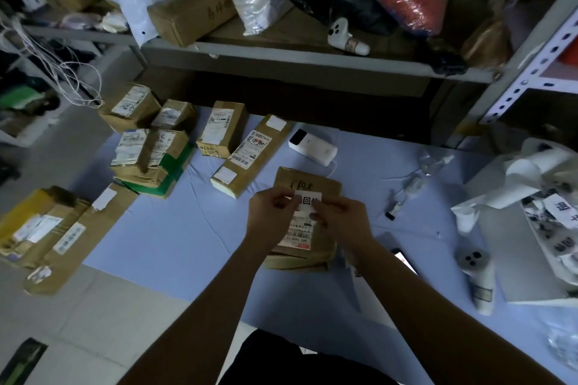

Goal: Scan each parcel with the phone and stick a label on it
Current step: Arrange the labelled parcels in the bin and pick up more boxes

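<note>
A person's two hands meet over a brown parcel (313, 178) lying on a blue sheet (175, 228), its long axis running away from the person and its far end bearing handwritten digits. The left hand (269, 212) and right hand (341, 219) hold a small white label (308, 199) just above the parcel's far half. The label's long axis runs crosswise to the parcel and its black print is upright to the wearer. Fingers (282, 202) and thumb of the left hand pinch the label's left end, while those of the right hand pinch its lower right corner. A printed shipping slip (299, 230) shows on the parcel between the two wrists.

Right of the parcel, a phone (407, 260) lies with its screen lit, partly hidden by the right forearm. Beyond the parcel's far end sits a white box-shaped device (313, 144). Just left of the parcel, a long carton (252, 156) lies at an angle, with more cartons (150, 150) grouped further left. Far right of the parcel is a heap of white paper strips (531, 175).
</note>
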